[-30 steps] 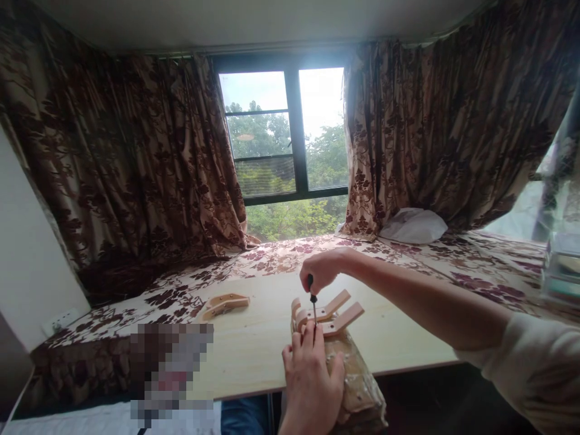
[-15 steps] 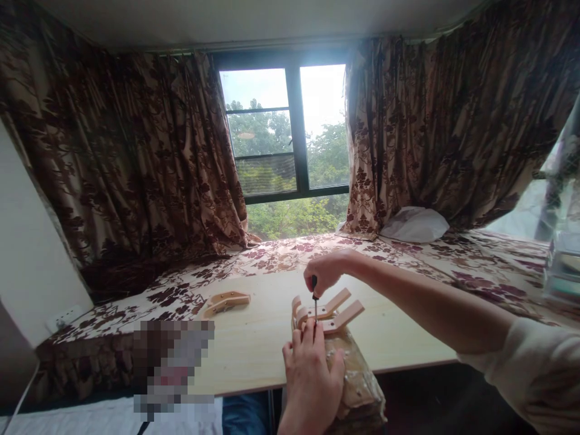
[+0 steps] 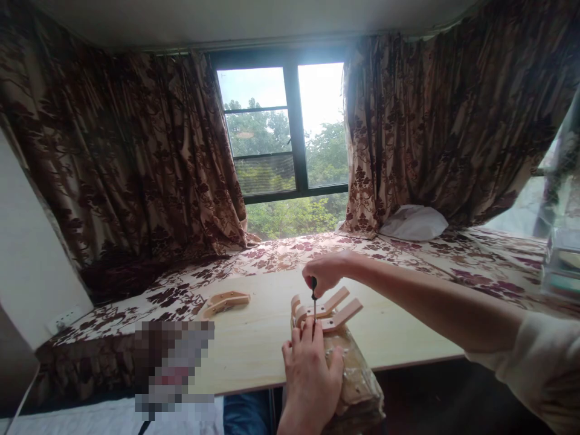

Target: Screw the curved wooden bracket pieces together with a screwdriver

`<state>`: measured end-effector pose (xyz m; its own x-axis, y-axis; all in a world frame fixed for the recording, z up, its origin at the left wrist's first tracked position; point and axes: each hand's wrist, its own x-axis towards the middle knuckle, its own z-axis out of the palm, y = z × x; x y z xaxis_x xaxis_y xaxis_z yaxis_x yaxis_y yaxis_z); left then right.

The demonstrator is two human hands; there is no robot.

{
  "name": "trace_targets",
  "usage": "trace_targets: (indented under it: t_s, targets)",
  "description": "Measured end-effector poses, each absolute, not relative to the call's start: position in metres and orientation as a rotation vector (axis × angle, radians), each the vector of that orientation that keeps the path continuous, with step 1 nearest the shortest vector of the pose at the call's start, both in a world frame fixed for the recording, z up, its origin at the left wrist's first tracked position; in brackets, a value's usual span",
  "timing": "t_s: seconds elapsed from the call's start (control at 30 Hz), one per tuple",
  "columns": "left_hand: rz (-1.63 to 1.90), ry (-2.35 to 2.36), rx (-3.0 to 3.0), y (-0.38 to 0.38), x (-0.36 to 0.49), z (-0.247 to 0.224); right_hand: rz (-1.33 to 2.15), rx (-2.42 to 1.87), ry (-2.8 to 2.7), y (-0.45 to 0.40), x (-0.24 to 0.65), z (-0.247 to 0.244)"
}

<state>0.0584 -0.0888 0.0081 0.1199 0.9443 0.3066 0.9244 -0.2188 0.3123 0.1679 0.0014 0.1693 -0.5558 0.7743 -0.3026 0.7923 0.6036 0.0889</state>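
My right hand (image 3: 322,273) is closed around the dark handle of a screwdriver (image 3: 314,302), held upright with its shaft pointing down. Its tip ends at a pale wooden bracket (image 3: 338,318) with angled arms and dark screw holes; the tip itself is hidden behind fingers. My left hand (image 3: 310,368) lies over the near end of the bracket, fingertips pressing it beside the shaft and holding it in place. Under the bracket is a worn, brown-wrapped block (image 3: 360,386). A similar wooden bracket (image 3: 226,301) rests to the left.
A pale wooden board (image 3: 254,338) forms the work surface. Behind it spreads a floral cloth (image 3: 272,251) up to the window. A white bag (image 3: 413,222) lies at back right, and a clear plastic box (image 3: 562,266) stands at the right edge. A pixelated patch covers something at lower left.
Both hands, the screwdriver and the bracket keep almost the same places. The right forearm and elbow have swung slightly outward to the right, and the view has shifted a little.
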Motion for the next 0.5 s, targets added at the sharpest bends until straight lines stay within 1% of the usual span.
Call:
trace_targets:
  t_s: [0.5]
  targets:
    - [0.688, 1.916, 2.32, -0.091, 0.057, 0.012, 0.078, 1.197, 2.423, -0.008, 0.154, 0.176]
